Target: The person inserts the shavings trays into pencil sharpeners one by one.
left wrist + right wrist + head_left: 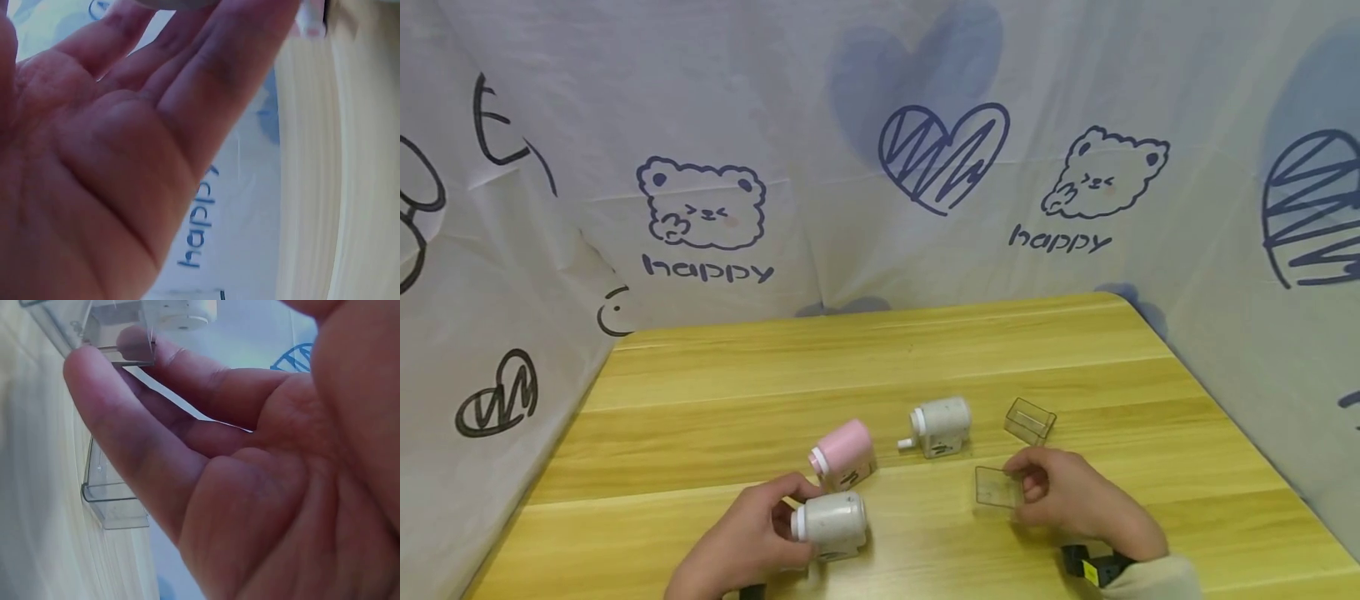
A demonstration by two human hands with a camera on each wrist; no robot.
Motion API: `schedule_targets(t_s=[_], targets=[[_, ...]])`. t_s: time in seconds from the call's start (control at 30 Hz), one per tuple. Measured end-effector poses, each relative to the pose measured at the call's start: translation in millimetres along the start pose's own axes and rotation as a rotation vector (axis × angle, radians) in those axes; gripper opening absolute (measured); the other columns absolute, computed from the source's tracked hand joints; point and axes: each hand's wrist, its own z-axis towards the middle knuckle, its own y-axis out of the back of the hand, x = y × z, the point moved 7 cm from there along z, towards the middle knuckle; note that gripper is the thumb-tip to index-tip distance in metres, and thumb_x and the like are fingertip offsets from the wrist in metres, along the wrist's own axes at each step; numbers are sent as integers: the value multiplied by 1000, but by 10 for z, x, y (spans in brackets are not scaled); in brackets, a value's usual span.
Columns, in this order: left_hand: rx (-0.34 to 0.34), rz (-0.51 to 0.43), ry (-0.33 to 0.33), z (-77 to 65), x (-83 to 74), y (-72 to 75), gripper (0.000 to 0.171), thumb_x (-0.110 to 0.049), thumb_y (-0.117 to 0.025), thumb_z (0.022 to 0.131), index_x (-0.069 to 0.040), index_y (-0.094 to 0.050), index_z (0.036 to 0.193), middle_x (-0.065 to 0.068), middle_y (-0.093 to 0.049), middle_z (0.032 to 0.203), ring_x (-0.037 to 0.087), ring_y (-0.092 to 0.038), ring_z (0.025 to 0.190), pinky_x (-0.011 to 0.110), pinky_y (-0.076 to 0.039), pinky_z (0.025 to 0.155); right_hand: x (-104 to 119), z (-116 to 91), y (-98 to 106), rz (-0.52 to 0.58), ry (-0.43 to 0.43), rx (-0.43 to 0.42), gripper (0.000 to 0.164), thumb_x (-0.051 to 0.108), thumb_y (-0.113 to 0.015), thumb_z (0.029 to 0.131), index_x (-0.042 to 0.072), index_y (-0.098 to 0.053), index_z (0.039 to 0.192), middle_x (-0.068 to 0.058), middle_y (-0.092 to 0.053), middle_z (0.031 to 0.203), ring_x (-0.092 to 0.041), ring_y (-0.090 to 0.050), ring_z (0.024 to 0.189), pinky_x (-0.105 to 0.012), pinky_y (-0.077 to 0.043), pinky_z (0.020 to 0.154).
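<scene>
My left hand (748, 529) grips a greyish-white pencil sharpener (835, 523), thumb at its near side and fingers at the far side. In the left wrist view only a sliver of its underside shows above the palm. Just beyond it lies a pink sharpener (846, 450) with a white end. A second greyish-white sharpener (943, 425), its small white crank sticking out to the left, sits farther back. My right hand (1071, 492) pinches a clear plastic shavings drawer (992, 487) by its right side. Behind that hand, another clear drawer (1032, 419) rests on the table.
The wood-grain table (760, 375) has rounded far corners. White cloth (827, 183) printed with bears and hearts hangs behind it and along both sides. A black wrist strap (1097, 567) with a yellow patch is on the right wrist.
</scene>
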Motion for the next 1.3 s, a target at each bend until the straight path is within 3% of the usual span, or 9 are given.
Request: schedule_targets(t_s=[0.3, 0.5, 0.93, 1.3], targets=[[-27, -8, -73, 101, -120, -180, 46, -4, -72, 72, -11, -59, 115, 3, -63, 104, 16, -59, 79, 31, -53, 67, 86, 24, -59, -24, 39, -5, 53, 15, -80, 67, 0, -58, 114, -4, -56, 88, -20, -50, 81, -29, -48, 70], [-58, 64, -129, 203, -171, -280, 46, -8, -73, 73, -15, -58, 116, -2, -62, 103, 13, -57, 81, 32, -53, 71, 133, 70, -111, -15, 53, 23, 52, 16, -78, 70, 0, -58, 115, -4, -57, 91, -21, -51, 82, -29, -48, 69], [-86, 89, -141, 290, -202, -409, 46, -11, -72, 76, -15, -55, 119, -3, -60, 102, 13, -56, 83, 32, -53, 71, 211, 135, -229, -54, 110, 41, 50, 16, -76, 70, 0, -59, 115, -1, -58, 91, -18, -53, 82, -29, -48, 70], [-111, 125, -157, 326, -219, -474, 48, -11, -71, 75, -14, -54, 120, -3, -59, 104, 12, -56, 84, 30, -52, 72, 243, 162, -351, -24, 118, 70, 50, 14, -76, 68, -1, -59, 114, -4, -58, 92, -18, -53, 82, -29, -49, 70]])
